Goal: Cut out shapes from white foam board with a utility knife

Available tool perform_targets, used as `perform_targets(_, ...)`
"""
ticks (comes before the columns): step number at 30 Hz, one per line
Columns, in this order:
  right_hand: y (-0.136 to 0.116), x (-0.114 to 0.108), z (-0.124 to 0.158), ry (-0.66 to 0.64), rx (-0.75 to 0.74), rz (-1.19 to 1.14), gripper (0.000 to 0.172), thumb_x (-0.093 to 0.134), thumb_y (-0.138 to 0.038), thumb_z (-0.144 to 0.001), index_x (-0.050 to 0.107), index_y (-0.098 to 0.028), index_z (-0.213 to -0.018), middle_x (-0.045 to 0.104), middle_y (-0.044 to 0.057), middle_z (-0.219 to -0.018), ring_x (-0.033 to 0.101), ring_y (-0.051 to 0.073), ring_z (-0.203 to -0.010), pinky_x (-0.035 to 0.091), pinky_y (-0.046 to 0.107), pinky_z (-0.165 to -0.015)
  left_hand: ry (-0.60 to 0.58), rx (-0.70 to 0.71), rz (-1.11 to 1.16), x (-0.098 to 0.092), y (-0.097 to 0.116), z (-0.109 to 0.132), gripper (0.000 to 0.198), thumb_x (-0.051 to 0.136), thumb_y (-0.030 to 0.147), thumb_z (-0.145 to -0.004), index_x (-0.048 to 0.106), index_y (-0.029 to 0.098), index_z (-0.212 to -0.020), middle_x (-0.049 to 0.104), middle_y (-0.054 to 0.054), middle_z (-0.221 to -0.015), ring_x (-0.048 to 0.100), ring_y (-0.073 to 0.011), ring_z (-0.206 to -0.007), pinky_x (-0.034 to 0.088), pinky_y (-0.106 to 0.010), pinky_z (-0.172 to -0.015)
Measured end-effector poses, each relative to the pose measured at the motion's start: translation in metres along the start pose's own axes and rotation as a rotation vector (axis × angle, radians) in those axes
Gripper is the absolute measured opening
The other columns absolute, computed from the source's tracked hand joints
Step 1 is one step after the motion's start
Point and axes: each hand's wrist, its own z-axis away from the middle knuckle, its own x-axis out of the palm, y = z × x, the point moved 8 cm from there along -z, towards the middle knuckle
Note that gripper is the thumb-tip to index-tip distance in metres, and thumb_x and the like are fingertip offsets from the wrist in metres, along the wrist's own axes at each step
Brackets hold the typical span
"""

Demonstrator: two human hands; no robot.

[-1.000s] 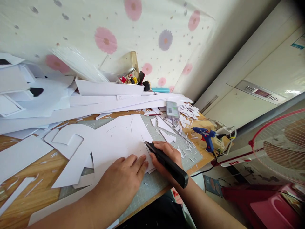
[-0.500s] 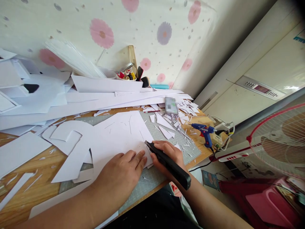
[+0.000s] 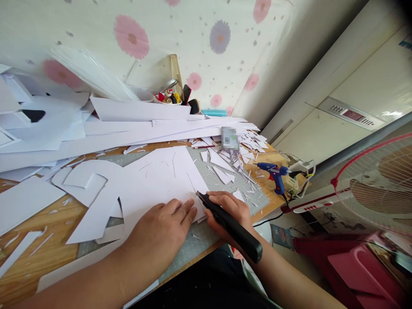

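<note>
My right hand [image 3: 230, 210] is wrapped round a black utility knife [image 3: 236, 229]. The knife's tip rests on a white board [image 3: 154, 180], at the lower end of a line running down its right side. Several other thin lines and dashes mark the board. My left hand [image 3: 164, 225] lies flat on the board's near part, fingers stretched toward the knife, a short way left of its tip. A grey-green cutting mat [image 3: 193, 246] shows under the board. Curved and angular white cut-outs [image 3: 86, 189] lie left of it.
White offcuts [image 3: 222, 165] litter the mat's right side. A blue glue gun [image 3: 273, 171] with a cable stands at the table's right edge, near a fan [image 3: 380, 184]. Long white strips [image 3: 128, 133] and a tub of tools [image 3: 169, 99] line the back.
The view has shifted slightly. The knife stays at nearly the same place on the line, its handle swung a little toward me. My left hand still presses the board.
</note>
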Motion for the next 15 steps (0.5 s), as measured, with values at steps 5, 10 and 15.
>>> perform_targets(5,-0.003,-0.001,0.005,0.01,-0.016,0.03,0.028,0.067,-0.016,-0.08,0.058,-0.026,-0.105,0.074,0.009,-0.1,0.074,0.02,-0.085,0.062,0.029,-0.073,0.016,0.003,-0.008,0.003,0.0,0.002,0.056,0.044,-0.005,-0.085,0.056,0.013,-0.136,0.056,-0.009,-0.142,0.064,-0.0274,-0.111,0.061,-0.044,-0.085)
perform_targets(10,-0.008,-0.003,0.008,-0.019,0.002,0.043,0.025,0.066,-0.015,-0.08,0.059,-0.024,-0.102,0.073,0.01,-0.099,0.074,0.019,-0.085,0.061,0.029,-0.074,0.023,0.005,-0.011,0.0,0.001,0.0,0.056,0.044,-0.004,-0.085,0.055,0.013,-0.137,0.054,-0.009,-0.144,0.064,-0.0284,-0.111,0.061,-0.044,-0.084)
perform_targets(15,-0.014,-0.008,0.01,-0.014,-0.007,0.071,0.024,0.064,-0.014,-0.081,0.058,-0.024,-0.101,0.074,0.012,-0.098,0.075,0.02,-0.084,0.062,0.028,-0.071,-0.013,0.005,0.001,-0.002,0.001,0.0,0.059,0.041,-0.007,-0.083,0.054,0.012,-0.137,0.055,-0.009,-0.143,0.064,-0.0282,-0.109,0.061,-0.044,-0.085)
